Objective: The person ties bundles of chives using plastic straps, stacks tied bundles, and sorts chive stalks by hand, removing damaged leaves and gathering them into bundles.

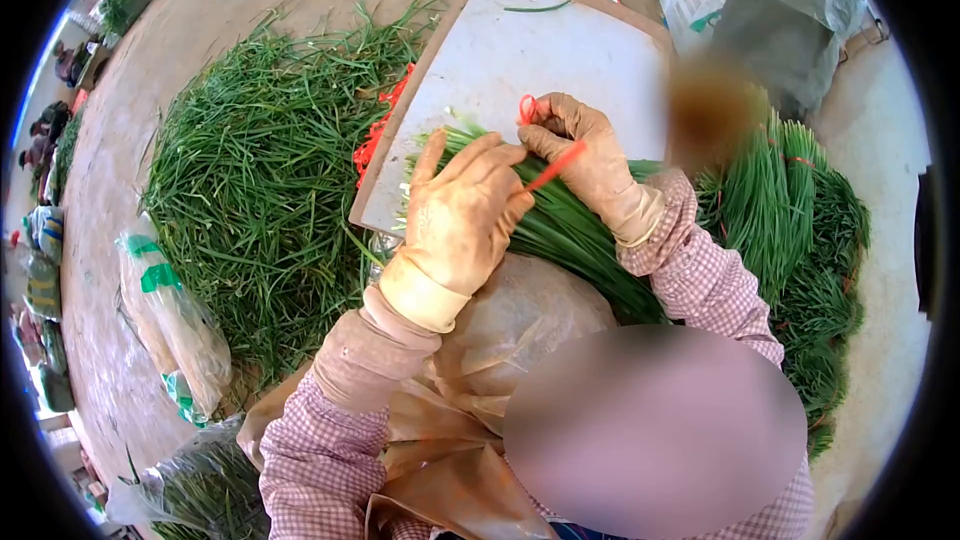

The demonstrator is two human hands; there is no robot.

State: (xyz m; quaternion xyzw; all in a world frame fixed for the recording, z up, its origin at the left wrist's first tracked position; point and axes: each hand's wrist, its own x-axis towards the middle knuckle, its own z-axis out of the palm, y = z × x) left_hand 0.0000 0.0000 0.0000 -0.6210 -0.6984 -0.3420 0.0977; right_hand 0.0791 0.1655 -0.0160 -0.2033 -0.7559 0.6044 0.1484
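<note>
A bunch of long green chives (567,225) lies across the near part of a white board (560,50), its pale ends toward the left. My left hand (455,215), in a stained cream glove, is wrapped over the bunch near those ends. A red tie (555,168) runs from beside my left thumb up toward my right hand (590,155), also gloved. The right thumb and forefinger pinch a looped part of this tie just above the bunch. The underside of the bunch is hidden.
A large heap of loose chives (260,170) lies left of the board, with red ties (380,130) by its edge. Tied bunches (770,190) are stacked at right. Plastic packaging (175,320) lies at left. Another person (785,15) is at the upper right.
</note>
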